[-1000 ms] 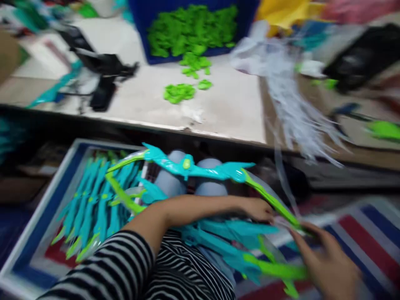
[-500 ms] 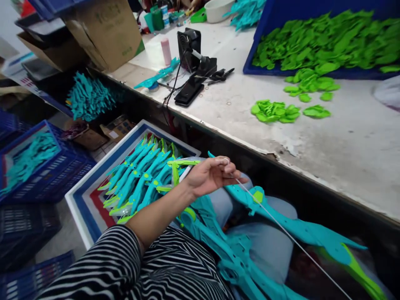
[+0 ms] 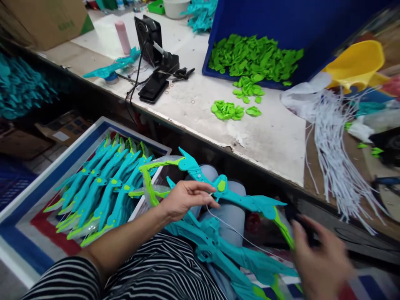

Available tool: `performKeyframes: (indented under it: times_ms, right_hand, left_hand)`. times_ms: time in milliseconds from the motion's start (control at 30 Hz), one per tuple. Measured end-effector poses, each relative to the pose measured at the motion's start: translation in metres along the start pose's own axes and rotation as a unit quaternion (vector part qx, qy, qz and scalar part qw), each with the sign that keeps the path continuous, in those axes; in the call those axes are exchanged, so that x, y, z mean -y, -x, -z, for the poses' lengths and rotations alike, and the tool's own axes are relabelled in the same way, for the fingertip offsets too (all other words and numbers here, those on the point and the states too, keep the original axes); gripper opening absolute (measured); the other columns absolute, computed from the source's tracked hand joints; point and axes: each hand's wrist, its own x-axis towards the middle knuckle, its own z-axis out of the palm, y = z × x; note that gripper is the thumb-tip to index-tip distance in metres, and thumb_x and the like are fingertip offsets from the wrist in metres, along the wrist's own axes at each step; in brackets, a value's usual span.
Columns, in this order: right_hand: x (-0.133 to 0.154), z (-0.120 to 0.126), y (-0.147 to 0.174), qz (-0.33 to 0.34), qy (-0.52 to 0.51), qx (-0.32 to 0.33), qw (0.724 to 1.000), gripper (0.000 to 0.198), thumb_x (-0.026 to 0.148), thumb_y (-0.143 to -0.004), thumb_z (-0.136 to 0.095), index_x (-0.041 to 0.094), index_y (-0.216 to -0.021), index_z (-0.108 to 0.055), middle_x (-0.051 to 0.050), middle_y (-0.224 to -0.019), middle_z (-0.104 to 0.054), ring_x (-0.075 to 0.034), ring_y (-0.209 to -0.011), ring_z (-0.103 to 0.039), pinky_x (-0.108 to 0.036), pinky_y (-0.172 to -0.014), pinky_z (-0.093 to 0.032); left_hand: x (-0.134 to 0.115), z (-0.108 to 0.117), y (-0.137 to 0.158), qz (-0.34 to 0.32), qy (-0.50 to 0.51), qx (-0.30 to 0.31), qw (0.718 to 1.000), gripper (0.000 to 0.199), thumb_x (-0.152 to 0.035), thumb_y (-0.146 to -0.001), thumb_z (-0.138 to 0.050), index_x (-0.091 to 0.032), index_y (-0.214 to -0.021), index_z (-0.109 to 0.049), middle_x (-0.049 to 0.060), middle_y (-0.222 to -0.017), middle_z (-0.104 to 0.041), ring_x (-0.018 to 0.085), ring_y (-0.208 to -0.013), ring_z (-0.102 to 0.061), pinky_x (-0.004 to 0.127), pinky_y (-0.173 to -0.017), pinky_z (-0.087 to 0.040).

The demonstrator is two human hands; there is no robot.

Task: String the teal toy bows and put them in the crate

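Observation:
My left hand pinches a thin white string between thumb and fingers. From there the string runs slack to the lower right. Just beyond this hand, a teal plastic toy bow with bright green end pieces lies across my lap. More teal bow parts rest nearer my body, partly under my left forearm. At the lower right, my right hand is blurred by motion, close to the bow's green end. Something dark shows at its fingers; whether it is held is unclear.
On my left, a white-rimmed tray holds several teal-and-green bows in a row. The worktable carries a small black fan, a phone, green pieces and a blue bin. A bundle of white strings hangs over its right side.
My view has swung right. My right hand has come into sight at the lower right. The string, taut before, now sags, and my left hand has lowered toward the bow.

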Motion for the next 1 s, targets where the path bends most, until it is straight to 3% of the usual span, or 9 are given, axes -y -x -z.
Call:
performKeyframes:
  times_ms: [33,133,200,267,433,600,800,900,1000]
  right_hand:
    - [0.023,-0.025,-0.008,0.064,-0.015,0.012,0.998,0.027,0.037,-0.089,-0.053,0.025,-0.111,-0.062,-0.012,-0.102,-0.064,-0.032,-0.096,-0.059,-0.05,-0.086,-0.045]
    - [0.085,-0.104,-0.029,0.24,-0.054,0.166,0.955,0.033,0.035,-0.088,-0.051,0.021,-0.115,-0.062,-0.014,-0.107,-0.065,-0.029,-0.097,-0.059,-0.042,-0.082,-0.049]
    - [0.107,-0.14,-0.038,0.252,-0.007,0.229,0.94,0.039,0.029,-0.086,-0.054,0.021,-0.124,-0.06,-0.013,-0.1,-0.066,-0.027,-0.089,-0.06,-0.04,-0.077,-0.05]
    - [0.11,-0.155,-0.049,0.247,-0.005,0.268,0.931,0.048,0.026,-0.084,-0.058,0.024,-0.131,-0.054,-0.011,-0.098,-0.068,-0.025,-0.086,-0.061,-0.038,-0.076,-0.05]
    - [0.078,-0.133,-0.086,0.202,-0.157,0.389,0.885,0.043,0.031,-0.085,-0.054,0.026,-0.128,-0.058,-0.005,-0.117,-0.068,-0.022,-0.099,-0.065,-0.036,-0.086,-0.052]
    - [0.065,-0.121,-0.106,0.103,-0.225,0.478,0.843,0.046,0.033,-0.079,-0.057,0.02,-0.121,-0.065,-0.003,-0.114,-0.069,-0.022,-0.091,-0.067,-0.031,-0.078,-0.054]
    - [0.068,-0.125,-0.106,0.091,-0.197,0.509,0.833,0.046,0.036,-0.078,-0.057,0.023,-0.122,-0.065,0.0,-0.094,-0.074,-0.009,-0.045,-0.048,-0.022,-0.043,-0.041]
    - [0.068,-0.126,-0.107,0.09,-0.204,0.505,0.834,0.047,0.037,-0.078,-0.058,0.023,-0.122,-0.064,0.0,-0.098,-0.074,-0.008,-0.045,-0.047,-0.022,-0.042,-0.04]
    - [0.067,-0.126,-0.108,0.087,-0.202,0.507,0.834,0.047,0.037,-0.078,-0.059,0.022,-0.122,-0.064,-0.002,-0.109,-0.071,-0.013,-0.056,-0.059,-0.024,-0.049,-0.048]
  left_hand:
    - [0.006,-0.004,0.0,0.011,-0.001,0.007,1.0,0.047,-0.041,-0.053,-0.086,-0.013,-0.085,-0.069,0.007,-0.068,-0.071,0.02,-0.069,-0.068,0.034,-0.076,-0.05]
    - [0.015,-0.012,0.0,0.045,-0.004,0.022,0.999,0.047,-0.045,-0.052,-0.086,-0.013,-0.079,-0.065,0.006,-0.066,-0.071,0.018,-0.063,-0.067,0.029,-0.067,-0.05]
    - [0.016,-0.013,0.002,0.061,-0.008,0.026,0.998,0.046,-0.049,-0.052,-0.085,-0.014,-0.071,-0.061,0.005,-0.06,-0.068,0.016,-0.053,-0.063,0.026,-0.056,-0.048]
    - [0.013,-0.013,0.003,0.051,-0.019,0.009,0.998,0.047,-0.053,-0.054,-0.082,-0.014,-0.068,-0.06,0.002,-0.052,-0.062,0.012,-0.043,-0.054,0.022,-0.045,-0.04]
    - [-0.006,0.005,-0.003,-0.099,-0.039,-0.159,0.981,0.041,-0.049,-0.056,-0.081,-0.013,-0.068,-0.064,-0.004,-0.046,-0.049,0.006,-0.043,-0.044,0.02,-0.045,-0.035]
    - [-0.039,0.042,-0.023,-0.247,-0.097,-0.334,0.905,0.033,-0.043,-0.058,-0.077,-0.013,-0.071,-0.067,-0.006,-0.045,-0.046,0.005,-0.042,-0.036,0.019,-0.041,-0.027]
    - [-0.073,0.059,-0.035,-0.28,-0.232,-0.332,0.87,0.024,-0.038,-0.063,-0.07,-0.014,-0.067,-0.069,-0.005,-0.047,-0.048,0.006,-0.045,-0.039,0.02,-0.044,-0.029]
    - [-0.077,0.057,-0.034,-0.272,-0.261,-0.339,0.862,0.021,-0.035,-0.064,-0.067,-0.014,-0.065,-0.068,-0.005,-0.046,-0.048,0.007,-0.045,-0.038,0.021,-0.045,-0.029]
    - [-0.078,0.057,-0.034,-0.266,-0.272,-0.348,0.857,0.017,-0.031,-0.065,-0.065,-0.015,-0.064,-0.068,-0.005,-0.046,-0.049,0.007,-0.045,-0.038,0.021,-0.045,-0.029]
